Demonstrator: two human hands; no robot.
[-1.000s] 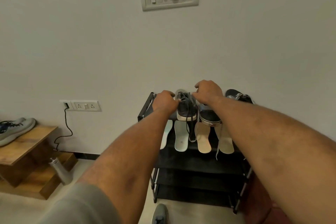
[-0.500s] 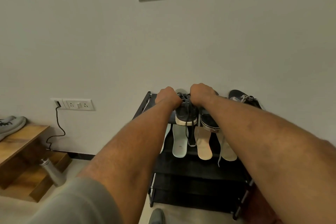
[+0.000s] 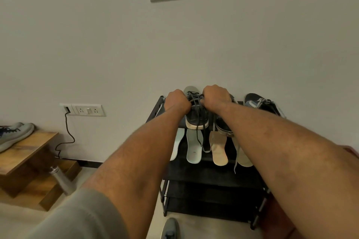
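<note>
A dark sneaker (image 3: 197, 116) with a white sole stands on the top shelf of a black shoe rack (image 3: 209, 176) against the wall. My left hand (image 3: 177, 102) and my right hand (image 3: 215, 96) are both curled over the shoe's top, pinching its dark laces (image 3: 195, 100). One loose lace end hangs down over the front of the rack. A second dark shoe (image 3: 223, 127) sits just right of it, partly hidden under my right forearm.
Several pale insoles (image 3: 194, 147) hang over the rack's upper shelf. Another dark shoe (image 3: 262, 104) sits at the rack's right end. A wooden step bench (image 3: 29, 153) with grey sneakers (image 3: 13, 134), a metal bottle (image 3: 60, 179) and a wall socket with cable (image 3: 85, 109) lie left. A grey shoe (image 3: 171, 229) is on the floor.
Both hands have drawn closer together over the sneaker's laces, the right hand shifting left from the neighbouring shoe. The camera view has tilted slightly.
</note>
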